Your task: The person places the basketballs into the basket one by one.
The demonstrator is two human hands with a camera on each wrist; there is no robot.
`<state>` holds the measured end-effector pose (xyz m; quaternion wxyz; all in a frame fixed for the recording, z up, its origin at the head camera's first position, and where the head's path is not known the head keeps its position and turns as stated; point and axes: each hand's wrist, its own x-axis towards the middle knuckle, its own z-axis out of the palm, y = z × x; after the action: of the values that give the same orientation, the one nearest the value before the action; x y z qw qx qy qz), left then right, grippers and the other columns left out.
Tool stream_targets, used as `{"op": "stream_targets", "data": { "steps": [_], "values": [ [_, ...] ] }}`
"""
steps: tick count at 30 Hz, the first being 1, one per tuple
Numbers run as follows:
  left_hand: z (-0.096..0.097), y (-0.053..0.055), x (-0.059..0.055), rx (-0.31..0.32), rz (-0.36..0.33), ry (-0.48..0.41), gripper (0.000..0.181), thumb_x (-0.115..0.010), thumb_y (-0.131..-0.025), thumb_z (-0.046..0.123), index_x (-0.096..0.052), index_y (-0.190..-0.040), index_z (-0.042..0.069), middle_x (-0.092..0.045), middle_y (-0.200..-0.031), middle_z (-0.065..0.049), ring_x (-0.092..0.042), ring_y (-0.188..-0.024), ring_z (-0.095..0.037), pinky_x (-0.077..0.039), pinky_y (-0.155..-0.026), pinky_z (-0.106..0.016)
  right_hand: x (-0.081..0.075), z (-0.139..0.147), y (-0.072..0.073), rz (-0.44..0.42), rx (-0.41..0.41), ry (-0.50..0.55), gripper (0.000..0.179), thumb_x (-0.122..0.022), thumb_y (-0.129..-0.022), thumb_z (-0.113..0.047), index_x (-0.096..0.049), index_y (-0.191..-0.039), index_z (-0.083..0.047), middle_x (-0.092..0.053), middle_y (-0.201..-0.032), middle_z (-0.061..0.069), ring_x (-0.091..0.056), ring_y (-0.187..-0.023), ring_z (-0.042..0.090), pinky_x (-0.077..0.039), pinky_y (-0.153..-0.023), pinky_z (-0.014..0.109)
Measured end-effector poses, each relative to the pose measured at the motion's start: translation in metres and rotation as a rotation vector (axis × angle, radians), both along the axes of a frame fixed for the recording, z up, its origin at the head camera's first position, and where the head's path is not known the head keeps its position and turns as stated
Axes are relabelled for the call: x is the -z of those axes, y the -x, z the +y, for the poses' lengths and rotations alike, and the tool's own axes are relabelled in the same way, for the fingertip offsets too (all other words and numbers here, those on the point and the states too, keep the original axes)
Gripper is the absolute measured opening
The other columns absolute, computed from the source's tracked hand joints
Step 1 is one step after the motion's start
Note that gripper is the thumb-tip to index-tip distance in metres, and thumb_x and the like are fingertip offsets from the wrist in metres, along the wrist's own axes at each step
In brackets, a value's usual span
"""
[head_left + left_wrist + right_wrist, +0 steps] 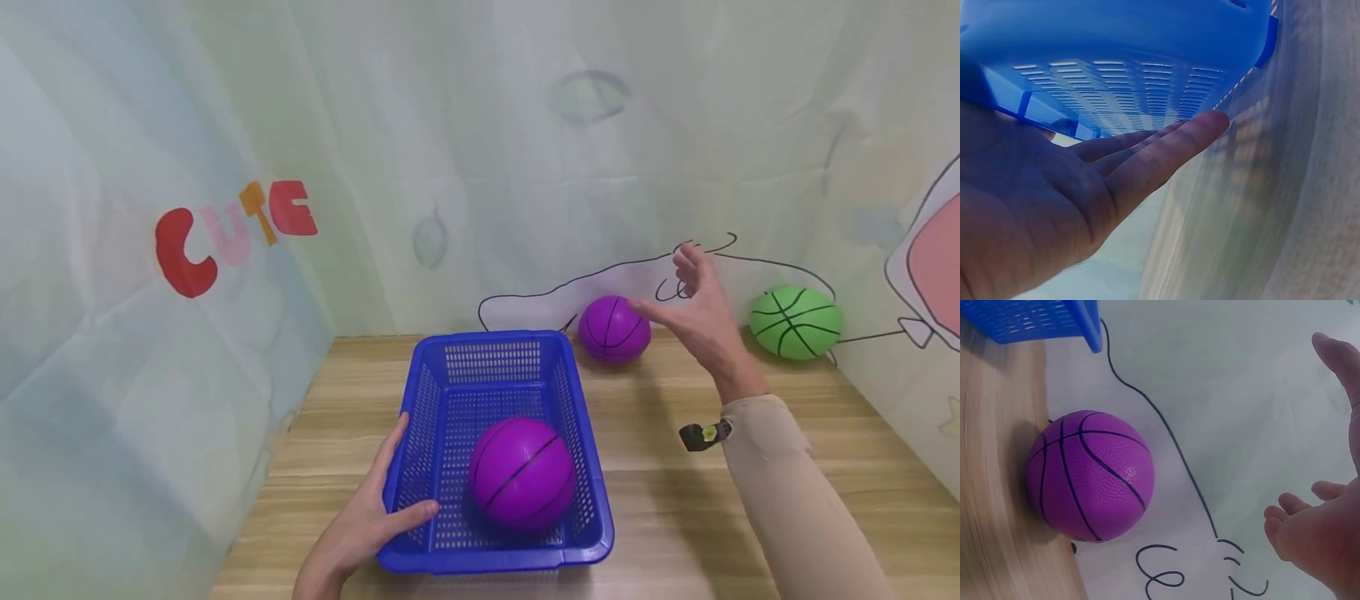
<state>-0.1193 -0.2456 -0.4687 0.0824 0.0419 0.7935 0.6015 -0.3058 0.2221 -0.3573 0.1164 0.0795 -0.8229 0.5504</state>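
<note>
A blue plastic basket (499, 565) with slotted walls stands on the wooden table. Inside it, toward the near right, lies a purple toy basketball (522, 473). My left hand (367, 517) is at the basket's left side, its thumb reaching over the rim and its straight fingers (1166, 147) along the outside of the wall. Raised beyond the basket's right side, my right hand (693, 312) has its fingers spread and holds nothing. Another purple basketball (1090, 476) rests on the table by the back wall, apart from that hand.
A green basketball (797, 322) sits in the back right corner, to the right of my right hand. Printed cloth walls (450, 125) enclose the table (637, 517) at the back and both sides. A dark wrist strap (705, 435) is on my right sleeve.
</note>
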Motion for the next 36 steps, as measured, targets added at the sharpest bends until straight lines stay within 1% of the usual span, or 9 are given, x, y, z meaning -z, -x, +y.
{"op": "stream_targets", "data": {
  "steps": [2,5,11,16,19,22,24,30,36],
  "values": [
    [0.0,0.0,-0.001,0.001,0.002,0.006,0.119,-0.089,-0.094,0.026,-0.007,-0.179,0.044,-0.01,-0.186,-0.021,-0.045,-0.153,-0.053,-0.038,-0.123,-0.075,0.003,-0.001,0.005,-0.019,-0.006,-0.001,0.13,-0.096,-0.089,-0.043,-0.006,-0.18,-0.021,-0.017,-0.187,0.009,-0.021,-0.169,0.04,-0.023,-0.134,0.068],
    [0.0,-0.001,-0.001,0.005,0.009,0.006,0.119,-0.089,-0.094,0.027,-0.007,-0.179,0.043,-0.009,-0.186,-0.021,-0.044,-0.154,-0.053,-0.038,-0.123,-0.075,0.008,-0.003,0.011,-0.033,-0.016,0.001,0.13,-0.095,-0.09,-0.044,-0.004,-0.18,-0.019,-0.016,-0.186,0.011,-0.019,-0.17,0.038,-0.022,-0.135,0.067],
    [0.0,-0.001,0.0,0.008,0.009,-0.003,0.119,-0.09,-0.094,0.026,-0.008,-0.179,0.042,-0.011,-0.185,-0.022,-0.048,-0.151,-0.053,-0.042,-0.121,-0.074,0.021,-0.008,0.024,-0.048,-0.022,0.006,0.131,-0.094,-0.091,-0.045,-0.002,-0.18,-0.018,-0.015,-0.186,0.012,-0.016,-0.171,0.036,-0.02,-0.136,0.065],
    [0.0,-0.001,-0.001,0.01,0.004,-0.014,0.119,-0.09,-0.094,0.026,-0.008,-0.179,0.043,-0.012,-0.185,-0.023,-0.051,-0.149,-0.052,-0.046,-0.119,-0.071,0.029,-0.011,0.031,-0.071,-0.005,-0.009,0.135,-0.095,-0.089,-0.051,-0.003,-0.18,-0.016,-0.015,-0.186,0.013,-0.018,-0.17,0.038,-0.022,-0.135,0.066],
    [0.0,-0.002,0.0,0.011,0.002,-0.022,0.119,-0.09,-0.094,0.026,-0.008,-0.179,0.043,-0.014,-0.184,-0.024,-0.054,-0.147,-0.051,-0.05,-0.116,-0.069,0.036,-0.013,0.035,-0.082,0.009,-0.028,0.136,-0.095,-0.087,-0.054,-0.004,-0.18,-0.013,-0.016,-0.186,0.016,-0.019,-0.17,0.04,-0.024,-0.134,0.067],
    [0.0,-0.002,0.0,0.01,0.001,-0.022,0.119,-0.09,-0.094,0.026,-0.009,-0.179,0.044,-0.015,-0.184,-0.024,-0.054,-0.146,-0.05,-0.051,-0.115,-0.069,0.045,-0.013,0.039,-0.102,0.018,-0.038,0.137,-0.095,-0.087,-0.056,-0.005,-0.179,-0.01,-0.015,-0.185,0.02,-0.018,-0.17,0.041,-0.023,-0.135,0.067],
    [0.0,-0.002,0.0,0.013,0.002,-0.021,0.119,-0.09,-0.094,0.025,-0.009,-0.179,0.043,-0.014,-0.184,-0.023,-0.053,-0.147,-0.05,-0.05,-0.117,-0.069,0.051,-0.013,0.041,-0.116,0.028,-0.039,0.137,-0.094,-0.087,-0.056,-0.005,-0.179,-0.007,-0.014,-0.185,0.022,-0.018,-0.17,0.043,-0.023,-0.135,0.067],
    [0.001,-0.002,-0.001,0.012,0.0,0.0,0.119,-0.09,-0.094,0.028,-0.008,-0.179,0.043,-0.009,-0.186,-0.018,-0.046,-0.154,-0.052,-0.044,-0.121,-0.071,0.069,-0.012,0.046,-0.149,0.038,0.009,0.135,-0.095,-0.089,-0.049,-0.005,-0.178,-0.003,-0.012,-0.184,0.027,-0.017,-0.169,0.048,-0.023,-0.135,0.067],
    [0.001,-0.003,-0.003,-0.004,-0.002,0.026,0.119,-0.09,-0.094,0.03,-0.008,-0.179,0.044,-0.009,-0.187,-0.017,-0.042,-0.156,-0.052,-0.04,-0.123,-0.074,0.085,-0.014,0.049,-0.184,0.046,0.023,0.137,-0.094,-0.089,-0.051,-0.002,-0.177,-0.001,-0.012,-0.182,0.032,-0.017,-0.168,0.051,-0.024,-0.134,0.068]
  ]
}}
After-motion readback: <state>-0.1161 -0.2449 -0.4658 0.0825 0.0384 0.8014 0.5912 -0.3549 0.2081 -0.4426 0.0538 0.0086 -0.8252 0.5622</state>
